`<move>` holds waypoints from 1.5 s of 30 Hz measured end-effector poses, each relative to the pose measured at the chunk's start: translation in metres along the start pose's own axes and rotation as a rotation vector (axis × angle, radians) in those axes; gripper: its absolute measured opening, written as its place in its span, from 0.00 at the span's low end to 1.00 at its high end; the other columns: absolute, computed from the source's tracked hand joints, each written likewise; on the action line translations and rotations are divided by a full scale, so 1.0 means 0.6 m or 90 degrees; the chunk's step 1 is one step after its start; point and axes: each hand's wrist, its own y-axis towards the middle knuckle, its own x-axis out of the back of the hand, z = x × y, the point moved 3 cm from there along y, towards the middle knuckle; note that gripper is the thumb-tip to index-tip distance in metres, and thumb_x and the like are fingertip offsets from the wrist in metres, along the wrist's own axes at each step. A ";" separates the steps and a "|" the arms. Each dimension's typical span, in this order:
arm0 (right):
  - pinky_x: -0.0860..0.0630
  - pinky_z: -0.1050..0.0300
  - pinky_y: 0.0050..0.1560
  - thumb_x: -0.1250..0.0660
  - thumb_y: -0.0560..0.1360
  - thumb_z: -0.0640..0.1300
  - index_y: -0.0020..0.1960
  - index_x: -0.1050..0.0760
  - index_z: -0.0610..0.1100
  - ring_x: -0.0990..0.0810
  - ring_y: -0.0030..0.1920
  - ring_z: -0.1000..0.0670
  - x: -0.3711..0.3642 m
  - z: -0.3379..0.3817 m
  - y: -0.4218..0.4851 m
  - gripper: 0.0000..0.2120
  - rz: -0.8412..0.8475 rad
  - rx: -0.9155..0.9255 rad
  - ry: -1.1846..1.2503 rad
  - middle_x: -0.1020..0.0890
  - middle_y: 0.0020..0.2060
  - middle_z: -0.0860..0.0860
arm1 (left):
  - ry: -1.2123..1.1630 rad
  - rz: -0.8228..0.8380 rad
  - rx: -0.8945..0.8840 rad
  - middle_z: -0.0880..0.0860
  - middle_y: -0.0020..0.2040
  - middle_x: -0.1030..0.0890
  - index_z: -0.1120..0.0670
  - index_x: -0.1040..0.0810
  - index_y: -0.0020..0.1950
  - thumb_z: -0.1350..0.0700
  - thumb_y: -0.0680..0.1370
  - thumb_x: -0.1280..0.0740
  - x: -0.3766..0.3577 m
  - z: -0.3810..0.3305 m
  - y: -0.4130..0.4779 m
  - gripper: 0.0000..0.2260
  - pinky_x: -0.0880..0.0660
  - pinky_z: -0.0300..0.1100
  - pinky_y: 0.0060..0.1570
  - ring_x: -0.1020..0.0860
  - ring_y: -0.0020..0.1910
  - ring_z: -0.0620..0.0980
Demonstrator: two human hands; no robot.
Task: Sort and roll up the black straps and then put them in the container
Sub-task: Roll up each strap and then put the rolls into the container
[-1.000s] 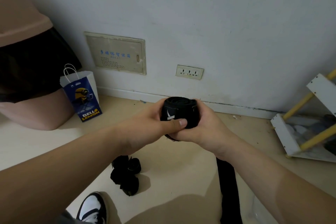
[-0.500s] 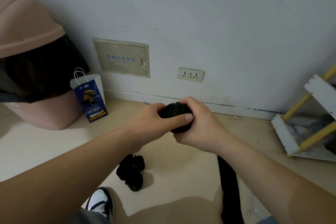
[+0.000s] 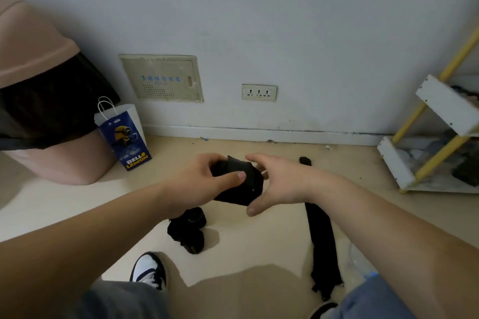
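We see the bin [image 3: 51,111] at far left with the paper bag [image 3: 124,134] beside it, the shelf rack [image 3: 435,137] at right, rolled straps [image 3: 188,230] on the floor [image 3: 259,241] and a loose strap [image 3: 322,246] right of them.

The pink bin [image 3: 33,65] (left) is cropped; the shelf [image 3: 440,137] contents are blurry.

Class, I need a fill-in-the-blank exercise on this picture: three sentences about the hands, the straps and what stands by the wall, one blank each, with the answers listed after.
1. The left hand grips the rolled black strap while the right hand is ____ beside it.
2. The long unrolled strap lies flat on the ____.
3. The blue paper bag stands next to the ____ bin.

Answers: open; floor; pink
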 end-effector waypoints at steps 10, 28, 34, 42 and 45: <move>0.25 0.52 0.70 0.22 0.76 0.45 0.85 0.42 0.51 0.25 0.73 0.44 -0.048 -0.100 0.031 0.44 0.011 -0.148 -0.055 0.27 0.76 0.47 | -0.113 0.049 0.103 0.51 0.54 0.15 0.49 0.21 0.63 0.53 0.75 0.23 -0.137 0.124 0.071 0.17 0.22 0.30 0.37 0.15 0.46 0.44; 0.21 0.49 0.64 0.38 0.82 0.40 0.69 0.23 0.46 0.19 0.60 0.43 -0.333 -0.178 0.288 0.17 0.141 -0.248 -0.048 0.19 0.63 0.45 | 0.125 0.081 0.263 0.54 0.66 0.19 0.48 0.26 0.73 0.44 0.81 0.31 -0.190 0.468 0.158 0.22 0.19 0.48 0.57 0.19 0.59 0.55; 0.22 0.52 0.52 0.38 0.80 0.38 0.57 0.23 0.43 0.20 0.51 0.43 -0.363 -0.233 0.338 0.08 0.141 -0.306 0.005 0.19 0.54 0.43 | 0.334 0.153 0.213 0.58 0.67 0.28 0.44 0.33 0.78 0.44 0.83 0.34 -0.214 0.475 0.237 0.24 0.20 0.56 0.57 0.24 0.62 0.63; 0.26 0.59 0.41 0.37 0.80 0.39 0.56 0.20 0.46 0.21 0.48 0.44 -0.389 -0.322 0.326 0.09 0.108 -0.366 0.164 0.18 0.49 0.46 | 0.576 0.224 0.181 0.61 0.71 0.31 0.51 0.34 0.77 0.44 0.86 0.41 -0.210 0.492 0.268 0.21 0.29 0.56 0.63 0.31 0.69 0.64; 0.34 0.60 0.34 0.37 0.81 0.41 0.49 0.21 0.46 0.24 0.41 0.47 -0.372 -0.345 0.308 0.06 0.046 -0.389 0.211 0.18 0.43 0.46 | 0.600 0.230 0.158 0.59 0.69 0.30 0.53 0.31 0.74 0.43 0.84 0.38 -0.211 0.463 0.271 0.21 0.29 0.55 0.64 0.30 0.69 0.62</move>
